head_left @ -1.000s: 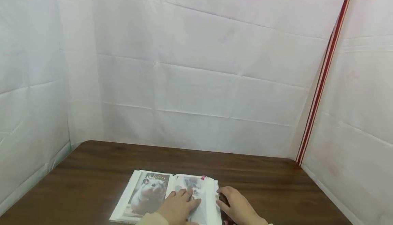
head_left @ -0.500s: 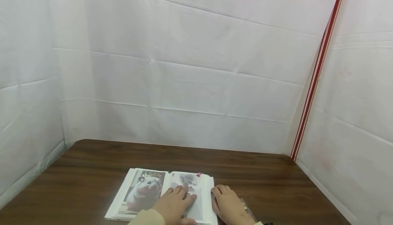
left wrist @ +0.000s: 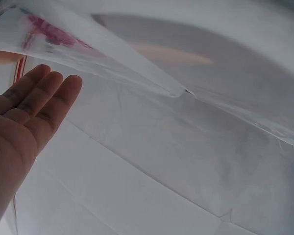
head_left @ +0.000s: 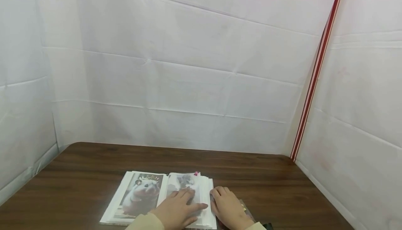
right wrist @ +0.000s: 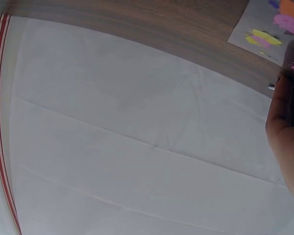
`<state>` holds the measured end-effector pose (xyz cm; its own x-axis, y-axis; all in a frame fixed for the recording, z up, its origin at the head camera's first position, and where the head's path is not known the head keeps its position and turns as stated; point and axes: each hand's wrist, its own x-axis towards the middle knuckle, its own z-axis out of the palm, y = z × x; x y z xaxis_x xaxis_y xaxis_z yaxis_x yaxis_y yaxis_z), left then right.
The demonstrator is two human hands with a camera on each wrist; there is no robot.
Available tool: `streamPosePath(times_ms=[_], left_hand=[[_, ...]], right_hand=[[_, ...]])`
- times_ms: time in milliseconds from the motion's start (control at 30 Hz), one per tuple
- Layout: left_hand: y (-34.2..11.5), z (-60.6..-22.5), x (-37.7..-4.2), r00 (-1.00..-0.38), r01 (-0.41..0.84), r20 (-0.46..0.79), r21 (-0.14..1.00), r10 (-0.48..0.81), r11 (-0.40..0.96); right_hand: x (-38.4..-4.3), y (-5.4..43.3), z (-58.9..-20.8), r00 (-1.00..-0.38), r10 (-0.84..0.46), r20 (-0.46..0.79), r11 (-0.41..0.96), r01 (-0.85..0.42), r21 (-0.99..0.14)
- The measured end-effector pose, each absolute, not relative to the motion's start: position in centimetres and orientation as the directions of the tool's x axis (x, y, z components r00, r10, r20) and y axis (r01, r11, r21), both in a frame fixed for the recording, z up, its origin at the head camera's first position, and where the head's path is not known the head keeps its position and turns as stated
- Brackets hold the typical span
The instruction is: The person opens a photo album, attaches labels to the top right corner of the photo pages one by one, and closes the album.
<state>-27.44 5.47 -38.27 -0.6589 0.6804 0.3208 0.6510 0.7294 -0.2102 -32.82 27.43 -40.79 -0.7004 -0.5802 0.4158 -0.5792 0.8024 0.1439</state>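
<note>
Handling a photo album (head_left: 109, 213) lying spread out on a dark wood table (head_left: 94, 174), down near the bottom of the head view. Resting the left hand (head_left: 176, 209) on the right-hand page with pretty straight, spread fingers, covering part of a pale picture. Putting the right hand (head_left: 230, 207) at the album's right edge with bent fingers, honestly not being able to tell pinching from just touching. Holding both hands near each other but apart, btw. Showing off a furry animal photo (head_left: 141, 195) on the left page, plus sporting a tiny pink bit (head_left: 196, 173) atop the right one. Also having a colorful sheet (right wrist: 257, 39) lying just beside the right hand. Getting white cloth (head_left: 188, 66) as backdrop, with a red-striped band (head_left: 318, 69) running down it.
</note>
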Motion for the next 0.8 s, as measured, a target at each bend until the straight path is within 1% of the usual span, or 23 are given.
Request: streamPosePath(times_ms=[133,200,300,333,400,533,600,667,800], left_hand=[[5.7,-38.3,-27.6,-0.643,0.682,0.321,-0.175,0.696,0.71],[5.9,-38.3,-27.6,-0.625,0.69,0.348,-0.174,0.699,0.703],[5.9,-38.0,-27.7,-0.595,0.687,0.4,-0.196,0.697,0.7],[5.9,-37.8,-27.7,-0.592,0.682,0.412,-0.203,0.693,0.703],[5.8,-37.2,-27.5,-0.599,0.671,0.419,-0.203,0.683,0.713],[5.0,-35.7,-27.0,-0.627,0.644,0.428,-0.186,0.651,0.742],[4.2,-35.2,-26.7,-0.626,0.628,0.457,-0.184,0.632,0.756],[3.1,-34.7,-26.3,-0.623,0.614,0.487,-0.182,0.613,0.768],[0.5,-34.2,-25.8,-0.606,0.606,0.541,-0.163,0.584,0.779]], right_hand=[[-32.6,27.5,-40.7,-0.722,-0.566,0.399,0.814,-0.566,0.13],[-32.6,27.5,-40.7,-0.736,-0.547,0.399,0.826,-0.551,0.117],[-32.7,27.3,-40.7,-0.738,-0.53,0.419,0.832,-0.549,0.085],[-32.7,27.2,-40.7,-0.731,-0.532,0.427,0.826,-0.558,0.075],[-32.8,27.0,-40.8,-0.698,-0.562,0.443,0.797,-0.6,0.065],[-33.0,26.5,-41.3,-0.587,-0.684,0.433,0.688,-0.716,0.119],[-33.0,26.2,-41.6,-0.55,-0.732,0.404,0.641,-0.756,0.133],[-32.9,25.8,-41.7,-0.546,-0.754,0.364,0.62,-0.776,0.119],[-32.6,25.2,-41.8,-0.583,-0.75,0.311,0.633,-0.77,0.083]])
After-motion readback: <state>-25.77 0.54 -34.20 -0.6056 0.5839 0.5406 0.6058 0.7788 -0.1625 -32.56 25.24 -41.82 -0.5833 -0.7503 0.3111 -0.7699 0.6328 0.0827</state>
